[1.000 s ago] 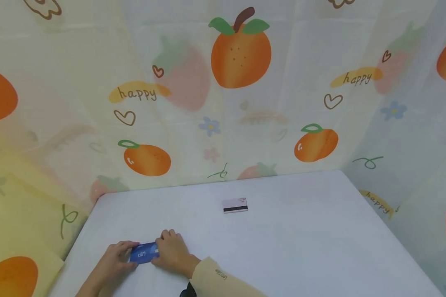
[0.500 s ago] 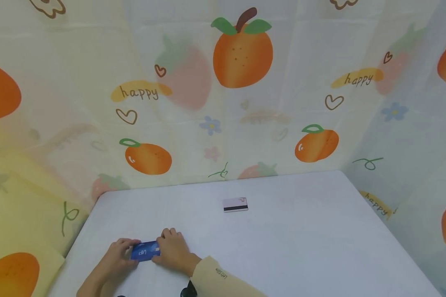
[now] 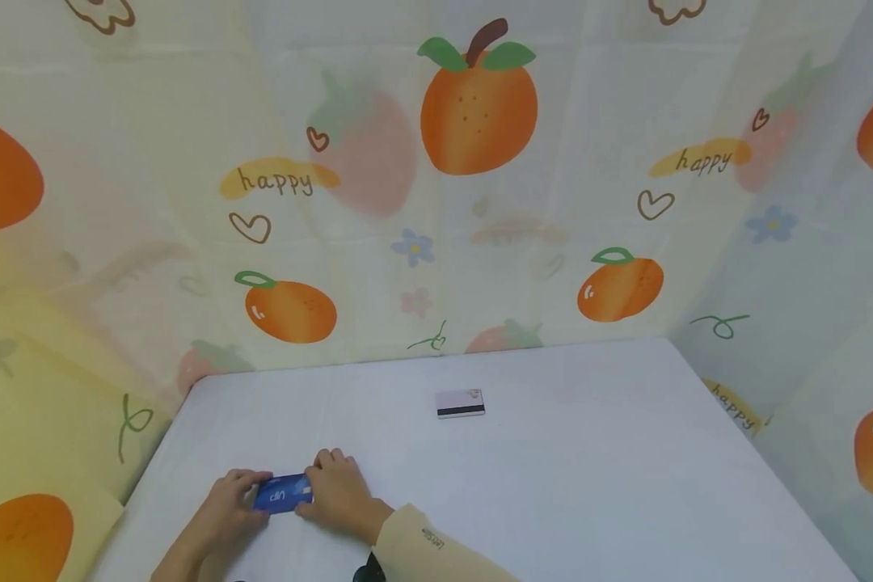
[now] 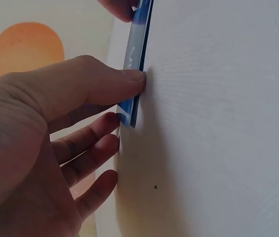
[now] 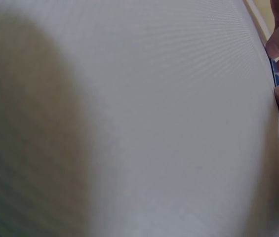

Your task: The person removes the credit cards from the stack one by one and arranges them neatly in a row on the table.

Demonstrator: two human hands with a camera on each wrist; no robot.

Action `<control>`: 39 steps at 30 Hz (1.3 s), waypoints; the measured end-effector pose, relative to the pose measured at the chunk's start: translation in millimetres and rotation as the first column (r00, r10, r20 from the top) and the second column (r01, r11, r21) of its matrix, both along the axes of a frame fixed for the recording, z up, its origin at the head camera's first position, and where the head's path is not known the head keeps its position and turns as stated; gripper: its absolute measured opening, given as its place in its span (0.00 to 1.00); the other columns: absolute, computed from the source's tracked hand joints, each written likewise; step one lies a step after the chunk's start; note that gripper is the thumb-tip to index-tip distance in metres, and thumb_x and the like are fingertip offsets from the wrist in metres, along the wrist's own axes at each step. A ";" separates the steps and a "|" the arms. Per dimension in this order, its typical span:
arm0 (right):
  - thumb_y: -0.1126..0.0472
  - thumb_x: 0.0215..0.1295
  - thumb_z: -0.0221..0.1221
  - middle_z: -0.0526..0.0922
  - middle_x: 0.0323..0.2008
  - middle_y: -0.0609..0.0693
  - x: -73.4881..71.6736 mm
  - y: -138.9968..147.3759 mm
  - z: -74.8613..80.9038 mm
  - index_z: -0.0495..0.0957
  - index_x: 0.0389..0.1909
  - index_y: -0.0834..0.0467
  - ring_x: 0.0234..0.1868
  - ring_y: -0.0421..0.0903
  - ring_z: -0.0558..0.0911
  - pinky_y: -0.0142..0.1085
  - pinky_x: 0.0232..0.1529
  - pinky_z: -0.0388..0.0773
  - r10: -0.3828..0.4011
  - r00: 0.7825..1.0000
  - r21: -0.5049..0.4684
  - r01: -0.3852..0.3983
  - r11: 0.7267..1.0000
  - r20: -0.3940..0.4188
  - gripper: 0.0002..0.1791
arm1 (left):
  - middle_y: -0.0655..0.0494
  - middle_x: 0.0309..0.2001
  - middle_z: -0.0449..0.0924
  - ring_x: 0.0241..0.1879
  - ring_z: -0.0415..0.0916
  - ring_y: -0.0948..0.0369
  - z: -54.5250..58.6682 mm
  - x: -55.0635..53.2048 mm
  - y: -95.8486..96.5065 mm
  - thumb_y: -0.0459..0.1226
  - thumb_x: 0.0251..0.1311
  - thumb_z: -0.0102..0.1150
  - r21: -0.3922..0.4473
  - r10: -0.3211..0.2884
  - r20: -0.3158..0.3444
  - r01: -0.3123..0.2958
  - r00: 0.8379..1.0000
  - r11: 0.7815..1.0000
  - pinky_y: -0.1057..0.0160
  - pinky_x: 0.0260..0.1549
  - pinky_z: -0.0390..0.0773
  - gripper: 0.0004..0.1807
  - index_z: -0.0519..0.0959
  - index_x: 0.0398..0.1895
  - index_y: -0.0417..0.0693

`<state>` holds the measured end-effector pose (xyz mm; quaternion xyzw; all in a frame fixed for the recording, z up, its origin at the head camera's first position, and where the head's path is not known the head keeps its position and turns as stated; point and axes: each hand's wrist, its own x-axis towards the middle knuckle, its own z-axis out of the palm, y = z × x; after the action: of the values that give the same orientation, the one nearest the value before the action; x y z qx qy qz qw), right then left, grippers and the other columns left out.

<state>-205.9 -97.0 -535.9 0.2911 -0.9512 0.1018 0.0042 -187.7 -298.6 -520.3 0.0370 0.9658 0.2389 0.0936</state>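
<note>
**White tabletop (image 3: 589,461) against a fruit-printed cloth, a blue card between two hands**

Low on the left part of the tabletop is the blue card (image 3: 280,494), its "VIP" lettering upside down in the head view. Whether its underside touches the white surface is hard to tell; the left wrist view shows it nearly edge-on, with a shadow beside it.

The left hand (image 3: 231,507) pinches the card's left end, thumb on the near edge and index finger at the far edge. Its other three fingers (image 4: 99,155) reach loosely past that end, slightly bent and apart. The right hand (image 3: 340,495) grips the opposite end, thumb at the near edge and fingers over the far side, covering that end in the head view.

Behind the right hand comes a beige sleeve (image 3: 436,546) with small dark writing, and just beside its cuff a black item (image 3: 369,570), cut off by the frame. Near the left hand, a dark speck (image 4: 155,187) marks the white surface.

Farther off, well apart from both hands, a pale card (image 3: 460,402) with a black stripe lies flat toward the far edge.

Beyond that edge hangs the fruit-printed cloth (image 3: 502,279), with oranges, faded strawberries, hearts and the word "happy".
</note>
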 end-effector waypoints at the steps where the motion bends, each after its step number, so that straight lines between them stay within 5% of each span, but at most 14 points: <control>1: 0.34 0.58 0.60 0.75 0.47 0.38 0.2 0.1 0.5 0.80 0.53 0.44 0.44 0.35 0.69 0.27 0.42 0.65 -0.001 1.000 0.001 0.001 1.000 0.004 0.27 | 0.36 0.52 0.75 0.53 0.70 0.38 0.0 -0.2 0.5 0.32 0.43 0.73 -0.005 0.004 0.004 -0.004 1.000 1.000 0.35 0.54 0.68 0.31 0.77 0.56 0.37; 22: 0.34 0.59 0.60 0.74 0.49 0.39 1.7 3.5 5.8 0.76 0.57 0.46 0.47 0.35 0.69 0.26 0.46 0.67 0.020 0.998 -0.006 -0.020 1.000 0.060 0.29 | 0.34 0.53 0.74 0.53 0.70 0.39 3.0 1.3 4.0 0.33 0.42 0.72 -0.013 0.017 0.020 -0.017 1.000 1.000 0.36 0.54 0.69 0.34 0.75 0.58 0.37; 28: 0.37 0.59 0.61 0.76 0.48 0.40 -1.3 9.8 4.5 0.76 0.59 0.47 0.45 0.34 0.71 0.25 0.46 0.69 0.036 0.995 -0.091 -0.028 0.995 0.093 0.30 | 0.33 0.54 0.74 0.54 0.69 0.39 3.7 2.1 2.1 0.34 0.44 0.72 0.002 0.014 0.007 -0.014 1.000 1.000 0.35 0.54 0.68 0.35 0.74 0.59 0.36; 39: 0.41 0.60 0.63 0.77 0.47 0.42 -1.7 34.8 2.8 0.77 0.59 0.49 0.45 0.35 0.75 0.25 0.47 0.73 0.064 0.992 -0.236 -0.037 0.971 0.107 0.28 | 0.36 0.56 0.74 0.57 0.66 0.39 1.5 5.9 11.0 0.40 0.52 0.69 0.070 -0.006 -0.121 0.014 0.993 0.997 0.33 0.55 0.66 0.28 0.76 0.57 0.41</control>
<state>-207.7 -62.2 -533.1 0.3064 -0.9237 0.2294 -0.0183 -181.8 -287.5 -518.8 0.0595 0.9605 0.2698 0.0347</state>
